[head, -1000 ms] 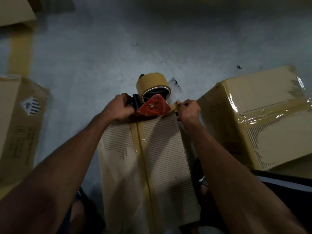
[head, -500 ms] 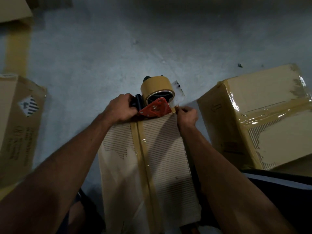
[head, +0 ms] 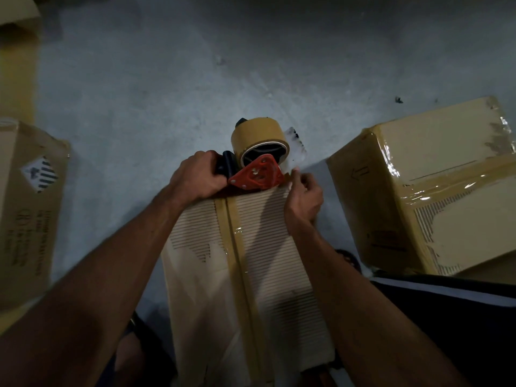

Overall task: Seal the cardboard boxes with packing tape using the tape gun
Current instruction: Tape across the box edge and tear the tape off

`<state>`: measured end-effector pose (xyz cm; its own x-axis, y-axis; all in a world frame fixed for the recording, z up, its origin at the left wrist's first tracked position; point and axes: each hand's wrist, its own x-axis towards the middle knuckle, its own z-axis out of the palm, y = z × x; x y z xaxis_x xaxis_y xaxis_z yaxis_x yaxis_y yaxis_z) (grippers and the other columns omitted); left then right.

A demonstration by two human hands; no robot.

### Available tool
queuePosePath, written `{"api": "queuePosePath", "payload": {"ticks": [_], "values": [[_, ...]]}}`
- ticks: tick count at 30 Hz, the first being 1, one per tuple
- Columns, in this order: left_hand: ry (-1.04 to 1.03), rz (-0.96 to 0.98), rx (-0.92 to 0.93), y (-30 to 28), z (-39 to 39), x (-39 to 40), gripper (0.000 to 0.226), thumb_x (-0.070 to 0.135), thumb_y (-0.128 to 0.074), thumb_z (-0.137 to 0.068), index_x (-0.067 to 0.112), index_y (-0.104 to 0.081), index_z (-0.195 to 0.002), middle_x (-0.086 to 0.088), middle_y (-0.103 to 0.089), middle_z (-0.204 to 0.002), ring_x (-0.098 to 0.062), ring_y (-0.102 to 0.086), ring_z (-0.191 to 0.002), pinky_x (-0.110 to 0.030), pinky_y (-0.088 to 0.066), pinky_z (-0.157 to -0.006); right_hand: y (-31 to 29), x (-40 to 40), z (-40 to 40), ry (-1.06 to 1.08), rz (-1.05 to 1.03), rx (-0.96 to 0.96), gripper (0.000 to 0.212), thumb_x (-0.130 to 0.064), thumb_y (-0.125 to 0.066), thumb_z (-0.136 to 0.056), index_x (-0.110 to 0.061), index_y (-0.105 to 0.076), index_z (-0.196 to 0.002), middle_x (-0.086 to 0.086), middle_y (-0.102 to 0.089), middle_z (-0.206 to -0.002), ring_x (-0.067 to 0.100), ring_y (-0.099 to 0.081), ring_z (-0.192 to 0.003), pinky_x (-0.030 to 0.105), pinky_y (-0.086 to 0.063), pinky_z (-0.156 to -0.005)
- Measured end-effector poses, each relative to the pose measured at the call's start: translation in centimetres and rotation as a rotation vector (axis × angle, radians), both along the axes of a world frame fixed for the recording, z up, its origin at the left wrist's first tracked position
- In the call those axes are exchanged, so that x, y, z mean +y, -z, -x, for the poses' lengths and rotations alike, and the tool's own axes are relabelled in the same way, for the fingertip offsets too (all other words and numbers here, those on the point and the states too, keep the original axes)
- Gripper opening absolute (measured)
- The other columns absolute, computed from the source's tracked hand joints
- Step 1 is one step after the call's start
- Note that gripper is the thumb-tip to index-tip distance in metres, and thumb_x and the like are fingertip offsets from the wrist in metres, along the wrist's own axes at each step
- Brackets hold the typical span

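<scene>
A worn cardboard box [head: 268, 247] lies on the floor between my arms, with a strip of brown tape [head: 236, 247] running along its middle seam. The tape gun [head: 257, 174], red-framed with a brown tape roll [head: 258, 135], sits at the box's far edge. My left hand [head: 195, 177] grips its black handle. My right hand [head: 304, 196] pinches the tape at the far right corner of the box, beside the gun.
A taped cardboard box [head: 435, 177] stands to the right on the grey concrete floor [head: 167, 93]. Another box with a printed label [head: 28, 205] lies at the left, with more cardboard [head: 16, 12] at the far left corner.
The tape gun has shifted slightly right and further over the box's far edge. My right hand has closed in on the tape beside it.
</scene>
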<state>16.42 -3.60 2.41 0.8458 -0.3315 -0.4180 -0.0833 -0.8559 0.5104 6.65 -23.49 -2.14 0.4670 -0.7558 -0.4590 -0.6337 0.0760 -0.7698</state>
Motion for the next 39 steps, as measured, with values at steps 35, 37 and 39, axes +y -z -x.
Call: {"api": "queuePosePath", "payload": {"ticks": [35, 37, 39], "values": [[0.094, -0.116, -0.020, -0.6, 0.1, 2.5, 0.042, 0.044, -0.073, -0.084, 0.013, -0.059, -0.109, -0.005, -0.061, -0.096, -0.024, -0.059, -0.080, -0.032, -0.043, -0.066, -0.8, 0.3, 0.2, -0.084, 0.027, -0.065, 0.019, -0.035, -0.081, -0.085, -0.020, -0.071, -0.079, -0.003, -0.073, -0.084, 0.016, -0.072, -0.081, 0.047, -0.062, -0.082], [0.088, -0.119, -0.015, -0.7, 0.2, 2.7, 0.044, 0.045, -0.073, -0.084, 0.013, -0.060, -0.109, -0.008, -0.063, -0.100, -0.026, -0.060, -0.082, -0.033, -0.044, -0.068, -0.9, 0.3, 0.2, -0.078, 0.025, -0.069, 0.022, -0.040, -0.082, -0.083, -0.021, -0.071, -0.078, -0.003, -0.073, -0.084, 0.017, -0.072, -0.080, 0.047, -0.062, -0.081], [0.082, -0.121, -0.008, -0.8, 0.2, 2.9, 0.043, 0.046, -0.074, -0.083, 0.014, -0.058, -0.106, -0.007, -0.061, -0.098, -0.026, -0.059, -0.081, -0.033, -0.041, -0.067, -1.0, 0.4, 0.2, -0.075, 0.028, -0.068, 0.025, -0.043, -0.082, -0.082, -0.021, -0.071, -0.077, -0.003, -0.073, -0.083, 0.018, -0.073, -0.078, 0.046, -0.062, -0.078]]}}
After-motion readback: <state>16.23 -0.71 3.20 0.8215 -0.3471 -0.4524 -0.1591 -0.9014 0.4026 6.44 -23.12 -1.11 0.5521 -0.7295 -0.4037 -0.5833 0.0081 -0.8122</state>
